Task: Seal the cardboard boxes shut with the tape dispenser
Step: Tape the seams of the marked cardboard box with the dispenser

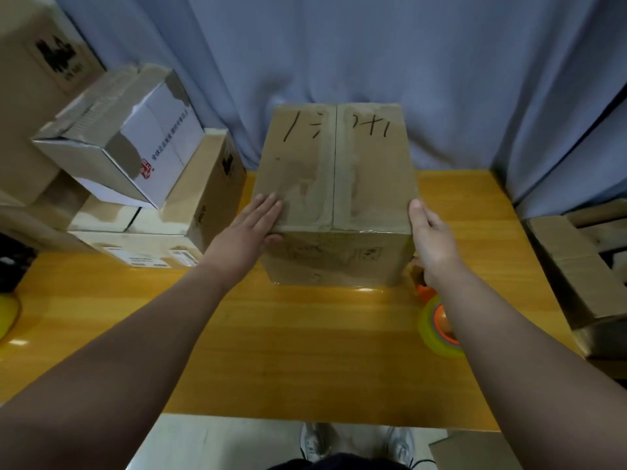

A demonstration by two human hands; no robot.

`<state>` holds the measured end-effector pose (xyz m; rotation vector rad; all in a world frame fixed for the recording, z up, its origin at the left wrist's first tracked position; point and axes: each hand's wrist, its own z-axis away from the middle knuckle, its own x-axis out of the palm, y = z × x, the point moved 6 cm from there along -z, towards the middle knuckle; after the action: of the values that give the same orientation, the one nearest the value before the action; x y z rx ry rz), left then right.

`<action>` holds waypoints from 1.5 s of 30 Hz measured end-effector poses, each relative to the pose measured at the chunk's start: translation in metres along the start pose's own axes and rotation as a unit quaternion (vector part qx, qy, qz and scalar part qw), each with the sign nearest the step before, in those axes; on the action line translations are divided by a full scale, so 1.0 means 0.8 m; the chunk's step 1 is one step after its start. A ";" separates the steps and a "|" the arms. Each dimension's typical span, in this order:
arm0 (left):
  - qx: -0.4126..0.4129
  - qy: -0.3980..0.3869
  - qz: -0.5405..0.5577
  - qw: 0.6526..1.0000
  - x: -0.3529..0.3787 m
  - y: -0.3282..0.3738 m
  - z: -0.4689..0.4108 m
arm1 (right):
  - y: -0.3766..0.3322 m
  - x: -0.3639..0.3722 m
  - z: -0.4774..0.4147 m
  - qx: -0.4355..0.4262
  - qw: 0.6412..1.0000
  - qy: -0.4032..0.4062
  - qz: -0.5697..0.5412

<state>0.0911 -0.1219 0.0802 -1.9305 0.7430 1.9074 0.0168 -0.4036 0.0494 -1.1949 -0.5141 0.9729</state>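
A tall brown cardboard box (339, 184) stands on the yellow wooden table (288, 351), its top flaps closed with a centre seam and black handwriting. My left hand (247, 235) lies flat against the box's left top edge, thumb on the front face. My right hand (431, 235) presses the box's right side, thumb on the top corner. The tape dispenser (437, 323), orange with a yellow-green tape roll, lies on the table under my right forearm, partly hidden.
A stack of cardboard boxes (142, 184), one white and tilted, fills the table's left. More cardboard (576, 266) sits off the right edge. A blue curtain (339, 62) hangs behind. A yellow object (6, 317) shows at far left.
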 end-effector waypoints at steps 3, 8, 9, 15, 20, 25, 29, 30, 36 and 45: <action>0.033 -0.010 -0.013 0.999 0.001 0.000 0.007 | -0.003 -0.001 0.009 0.035 0.998 0.037 0.048; 0.126 -0.019 -0.092 0.988 -0.004 0.009 0.038 | -0.012 -0.003 0.009 0.082 0.991 0.101 0.002; 0.144 -0.027 -0.095 0.985 -0.004 0.013 0.042 | -0.012 -0.005 0.007 0.087 0.989 0.120 -0.001; 0.269 -0.052 -0.151 0.950 -0.006 0.021 0.053 | -0.011 0.022 0.010 0.023 0.995 0.092 0.043; 0.297 -0.009 -0.144 0.944 -0.005 0.036 0.053 | 0.002 0.015 0.023 -0.009 0.995 -0.004 0.098; 0.289 0.009 -0.124 0.949 0.005 0.064 0.039 | 0.063 -0.046 0.007 0.021 0.923 -0.034 0.383; 0.272 0.009 -0.092 0.958 0.012 0.107 0.024 | 0.140 -0.078 0.014 0.145 0.794 -0.099 0.582; 0.265 0.009 -0.087 0.960 0.014 0.118 0.021 | 0.149 -0.078 0.018 0.117 0.774 -0.106 0.613; 0.272 0.009 -0.111 0.956 0.033 0.179 -0.009 | 0.175 -0.120 0.045 0.023 0.690 -0.199 0.696; 0.194 -0.080 -0.059 0.976 0.033 0.330 -0.096 | 0.019 -0.134 0.026 -0.032 0.999 -0.010 0.024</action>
<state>0.0027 -0.3836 0.0915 -1.5306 0.8569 1.6743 -0.0606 -0.4823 0.0578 -1.2609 -0.5375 1.0171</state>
